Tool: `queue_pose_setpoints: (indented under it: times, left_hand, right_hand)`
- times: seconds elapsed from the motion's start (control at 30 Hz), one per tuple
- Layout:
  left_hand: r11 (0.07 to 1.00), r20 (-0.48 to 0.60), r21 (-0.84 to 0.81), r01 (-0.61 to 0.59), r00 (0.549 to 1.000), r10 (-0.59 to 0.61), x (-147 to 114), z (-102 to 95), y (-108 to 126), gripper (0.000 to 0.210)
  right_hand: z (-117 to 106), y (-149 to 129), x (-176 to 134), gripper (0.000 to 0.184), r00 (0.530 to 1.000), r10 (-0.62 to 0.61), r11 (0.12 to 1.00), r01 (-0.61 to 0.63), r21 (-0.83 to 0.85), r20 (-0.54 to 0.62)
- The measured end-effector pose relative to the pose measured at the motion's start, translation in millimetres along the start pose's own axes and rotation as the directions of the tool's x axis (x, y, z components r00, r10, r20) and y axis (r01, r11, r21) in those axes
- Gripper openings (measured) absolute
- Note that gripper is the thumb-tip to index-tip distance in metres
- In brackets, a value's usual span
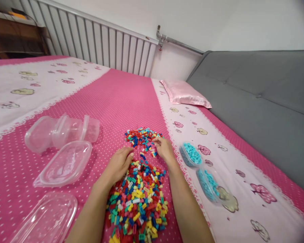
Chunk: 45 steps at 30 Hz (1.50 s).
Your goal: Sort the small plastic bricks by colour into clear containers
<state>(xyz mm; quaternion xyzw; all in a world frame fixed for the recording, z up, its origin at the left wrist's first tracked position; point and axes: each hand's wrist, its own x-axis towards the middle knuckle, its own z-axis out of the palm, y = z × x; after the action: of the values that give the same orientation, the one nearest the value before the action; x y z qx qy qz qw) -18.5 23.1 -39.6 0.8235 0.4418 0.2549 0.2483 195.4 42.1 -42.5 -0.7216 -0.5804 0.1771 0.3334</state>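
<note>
A large pile of small mixed-colour toy building bricks (139, 202) lies on the pink bedspread between my forearms. A smaller heap of the same bricks (142, 135) lies beyond it, with a few loose ones between the two. My left hand (120, 163) rests at the left far edge of the large pile, its fingers stretched forward and nothing visibly held. My right hand (164, 147) is at the right edge of the smaller heap, fingers reaching left, thumb and forefinger slightly apart. No brick shows in its grip.
Clear plastic tubs (63, 131) lie on their sides at left, with a clear lid (66, 163) and another lid (47, 219) nearer. At right stand a tub of turquoise bricks (192, 153) and a second such tub (209, 185). Farther off are a pink pillow (184, 92) and grey headboard (255, 91).
</note>
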Motion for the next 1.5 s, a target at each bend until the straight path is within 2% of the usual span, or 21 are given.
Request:
queue_pose_setpoints:
  times: [0.3,0.43,0.6,0.77,0.9,1.1,1.13,1.17,1.2,1.27,1.3,1.37,1.5]
  left_hand:
    - [0.999,-0.001,0.043,-0.017,1.000,0.017,-2.6,1.0,-0.4,0.041]
    - [0.998,-0.030,0.049,0.030,0.999,-0.028,-2.7,3.4,-1.7,0.048]
    - [0.999,-0.016,0.044,0.010,1.000,-0.009,-0.2,8.6,-7.9,0.053]
    - [0.998,0.005,0.055,0.005,1.000,-0.005,0.3,12.1,-10.4,0.050]
    - [0.997,0.051,0.053,-0.048,0.998,0.045,-1.3,4.8,-3.2,0.042]
    - [1.000,0.128,0.021,0.002,0.992,-0.005,-4.8,-14.6,13.5,0.038]
    - [1.000,0.133,0.015,0.013,0.991,-0.015,-5.3,-16.5,15.0,0.039]
    - [1.000,0.131,0.006,0.019,0.991,-0.020,-5.6,-17.7,15.9,0.040]
    - [1.000,0.123,-0.001,0.021,0.992,-0.021,-5.9,-18.5,16.2,0.040]
    - [1.000,0.098,-0.009,0.016,0.995,-0.015,-6.1,-18.9,15.2,0.039]
    - [1.000,0.086,-0.010,0.012,0.996,-0.011,-6.2,-18.8,14.3,0.039]
    - [1.000,0.067,-0.007,0.009,0.998,-0.009,-6.2,-18.6,12.2,0.038]
    - [1.000,0.048,0.008,0.016,0.999,-0.016,-6.5,-18.1,9.5,0.037]
  right_hand:
    - [24.6,-20.5,-13.0,0.037,0.967,-0.222,0.971,0.231,-0.063,0.122]
    - [27.9,-23.7,-16.2,0.041,0.927,-0.328,0.944,0.329,0.028,0.181]
    - [20.7,-27.5,-18.4,0.040,0.854,-0.443,0.893,0.392,0.220,0.275]
    - [7.4,-28.5,-21.9,0.033,0.761,-0.466,0.874,0.319,0.365,0.452]
    - [-7.3,-34.1,-26.0,0.029,0.672,-0.471,0.868,0.239,0.435,0.571]
    - [-31.2,-39.5,-27.6,0.026,0.585,-0.508,0.840,0.177,0.512,0.632]
    - [-31.9,-37.9,-25.7,0.025,0.601,-0.506,0.838,0.171,0.519,0.619]
    - [-30.6,-35.4,-23.0,0.025,0.651,-0.487,0.841,0.170,0.513,0.582]
    - [-27.3,-32.2,-19.6,0.024,0.734,-0.443,0.854,0.173,0.490,0.514]
    - [-15.5,-23.7,-11.5,0.024,0.904,-0.307,0.903,0.178,0.392,0.297]
    - [-7.8,-19.1,-7.3,0.025,0.952,-0.244,0.930,0.175,0.322,0.185]
    - [8.1,-10.4,-0.3,0.027,0.983,-0.178,0.971,0.169,0.169,0.037]
    - [28.6,-1.2,4.8,0.026,0.981,-0.193,0.980,0.191,-0.048,-0.017]
